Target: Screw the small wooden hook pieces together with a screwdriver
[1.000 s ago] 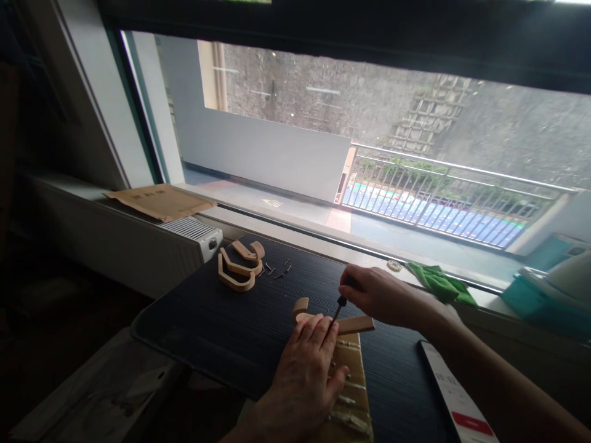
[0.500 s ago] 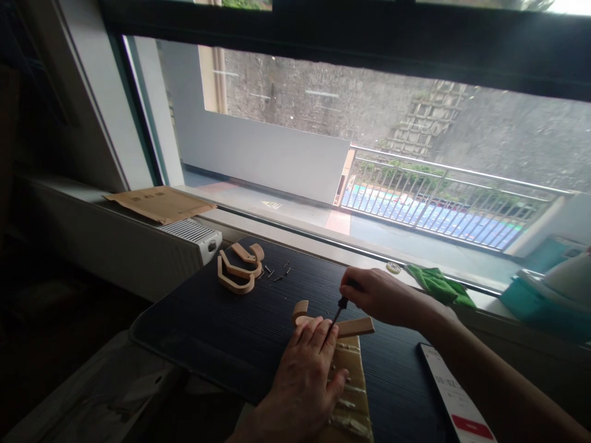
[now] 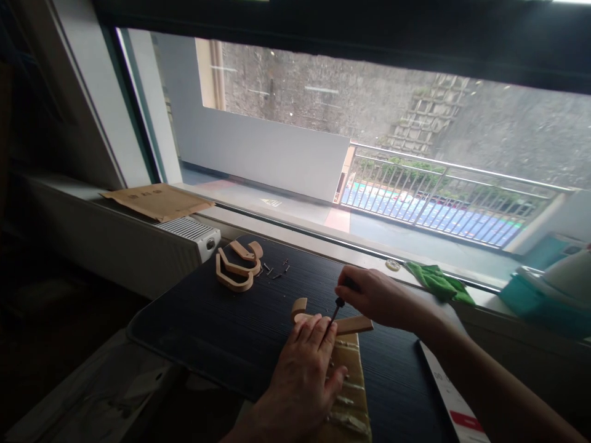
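Observation:
My right hand is closed around the dark handle of a screwdriver. The shaft slants down to a wooden hook, its tip hidden beside the fingers of my left hand. Those fingers lie close together across the hook, pressing it onto a yellowish block with a shiny, tape-like surface. The hook's curled end shows left of my fingertips, its straight arm to the right. Whatever the tip touches is out of sight.
Several wooden hooks and small screws lie at the dark table's far left. A phone rests under my right forearm. On the sill are a green cloth and a small round item. An envelope lies on the radiator.
The view has shifted slightly. My right forearm covers more of the phone. Both hands keep nearly the same place, the screwdriver still against the hook.

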`<state>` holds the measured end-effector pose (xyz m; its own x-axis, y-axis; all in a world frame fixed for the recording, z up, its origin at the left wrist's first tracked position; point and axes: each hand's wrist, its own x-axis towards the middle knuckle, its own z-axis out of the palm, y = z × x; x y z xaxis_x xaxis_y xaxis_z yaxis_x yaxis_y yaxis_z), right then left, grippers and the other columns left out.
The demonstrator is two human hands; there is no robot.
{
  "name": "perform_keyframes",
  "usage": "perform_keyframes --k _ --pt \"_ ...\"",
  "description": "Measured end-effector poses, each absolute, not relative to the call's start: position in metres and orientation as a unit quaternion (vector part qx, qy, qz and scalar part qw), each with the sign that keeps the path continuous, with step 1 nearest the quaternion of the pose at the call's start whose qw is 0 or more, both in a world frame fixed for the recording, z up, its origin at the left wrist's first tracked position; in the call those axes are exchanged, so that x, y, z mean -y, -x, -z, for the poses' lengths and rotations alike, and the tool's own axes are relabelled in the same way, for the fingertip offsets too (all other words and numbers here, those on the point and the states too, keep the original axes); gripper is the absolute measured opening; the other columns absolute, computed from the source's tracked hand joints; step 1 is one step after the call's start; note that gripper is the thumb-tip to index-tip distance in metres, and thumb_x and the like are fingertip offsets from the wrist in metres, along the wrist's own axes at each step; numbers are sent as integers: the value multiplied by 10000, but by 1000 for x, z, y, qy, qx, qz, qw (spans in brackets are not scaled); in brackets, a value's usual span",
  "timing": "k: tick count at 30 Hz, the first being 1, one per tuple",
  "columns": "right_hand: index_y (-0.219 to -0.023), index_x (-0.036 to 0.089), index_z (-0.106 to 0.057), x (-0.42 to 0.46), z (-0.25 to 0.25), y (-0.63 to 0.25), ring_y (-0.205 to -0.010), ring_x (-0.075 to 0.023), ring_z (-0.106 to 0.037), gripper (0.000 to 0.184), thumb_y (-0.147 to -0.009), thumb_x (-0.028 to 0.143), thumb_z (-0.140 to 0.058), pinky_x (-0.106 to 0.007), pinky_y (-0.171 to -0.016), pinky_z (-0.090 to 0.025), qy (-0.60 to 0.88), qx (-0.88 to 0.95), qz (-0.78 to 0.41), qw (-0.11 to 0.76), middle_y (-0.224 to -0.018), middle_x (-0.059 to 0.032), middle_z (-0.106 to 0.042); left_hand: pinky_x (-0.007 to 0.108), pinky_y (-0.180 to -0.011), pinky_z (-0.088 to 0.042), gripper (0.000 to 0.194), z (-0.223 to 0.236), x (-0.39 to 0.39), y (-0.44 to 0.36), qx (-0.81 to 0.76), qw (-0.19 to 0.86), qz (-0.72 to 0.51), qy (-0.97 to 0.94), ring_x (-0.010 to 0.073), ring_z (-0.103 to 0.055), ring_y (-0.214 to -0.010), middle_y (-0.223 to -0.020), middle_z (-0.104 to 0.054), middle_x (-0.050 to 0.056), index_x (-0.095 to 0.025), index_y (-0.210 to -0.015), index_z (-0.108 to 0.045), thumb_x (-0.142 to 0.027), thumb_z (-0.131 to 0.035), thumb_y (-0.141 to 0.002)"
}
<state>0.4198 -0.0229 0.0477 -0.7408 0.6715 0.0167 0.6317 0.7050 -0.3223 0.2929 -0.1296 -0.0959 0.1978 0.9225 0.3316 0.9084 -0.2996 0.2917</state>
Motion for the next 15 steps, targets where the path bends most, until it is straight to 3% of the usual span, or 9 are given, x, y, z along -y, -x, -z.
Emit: perform_keyframes --k 9,15 --pt "-900 233 -642 24 -54 -420 -542 -95 -500 157 -825 331 -546 -214 -509 -326 325 932 -152 53 -661 33 -624 461 -1105 -252 606 95 130 -292 -597 21 -215 -772 281 -300 -1333 -1453 -361 102 -164 -1411 -340 -427 -490 -886" --pt "-717 184 -637 14 -34 -419 -479 -93 -472 175 -779 345 -608 -225 -482 -300 367 883 -244 165 -550 25 -601 454 -1111 -243 596 91 131 -293 -597 28 -214 -773 273 -301 -1333 -1448 -369 99 -169 -1405 -352 -406 -499 -879"
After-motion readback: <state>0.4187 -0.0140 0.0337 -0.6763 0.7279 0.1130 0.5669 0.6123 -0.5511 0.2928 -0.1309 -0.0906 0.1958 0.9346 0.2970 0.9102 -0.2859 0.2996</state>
